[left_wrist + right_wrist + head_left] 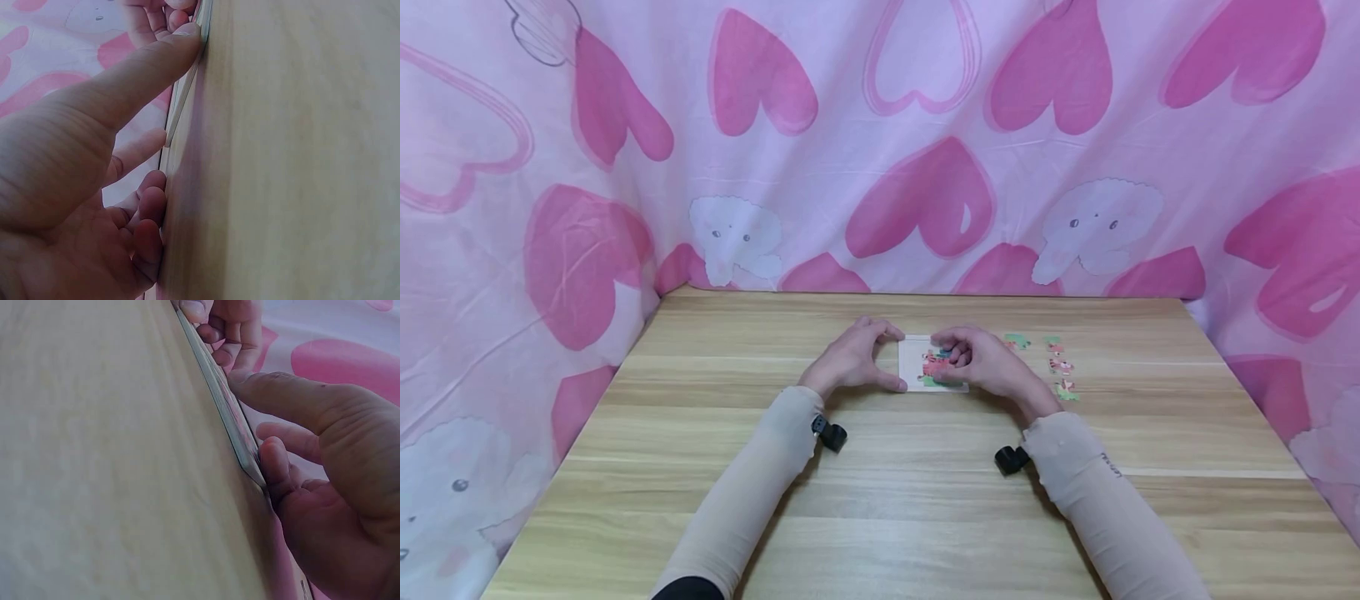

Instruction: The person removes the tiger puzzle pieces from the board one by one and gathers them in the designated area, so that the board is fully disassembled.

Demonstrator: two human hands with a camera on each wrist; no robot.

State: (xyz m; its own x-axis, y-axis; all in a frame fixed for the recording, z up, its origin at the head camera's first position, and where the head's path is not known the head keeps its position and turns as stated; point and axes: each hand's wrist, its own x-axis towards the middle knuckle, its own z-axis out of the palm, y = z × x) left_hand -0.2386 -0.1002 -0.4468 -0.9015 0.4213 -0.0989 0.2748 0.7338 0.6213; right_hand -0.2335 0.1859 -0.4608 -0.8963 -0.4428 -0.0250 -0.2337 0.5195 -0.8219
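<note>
White and thin, the puzzle tray (912, 367) lies on the wood-grain tabletop (895, 500) between your 2 hands. It looks light and stiff, and probably slides easily on that smooth surface, so you do best to take it by its edges. The joined pieces (934, 363) inside look thin and may lift or bend if you pick at their tabs. Your left hand (848, 357) holds the tray's left side, thumb and index finger spread to its near and far corners. Your right hand (991, 362) covers the right part, thumb reaching over the pieces, other fingers curled; you cannot tell whether it pinches a piece. Loose pieces (1061, 366) lie to its right.
</note>
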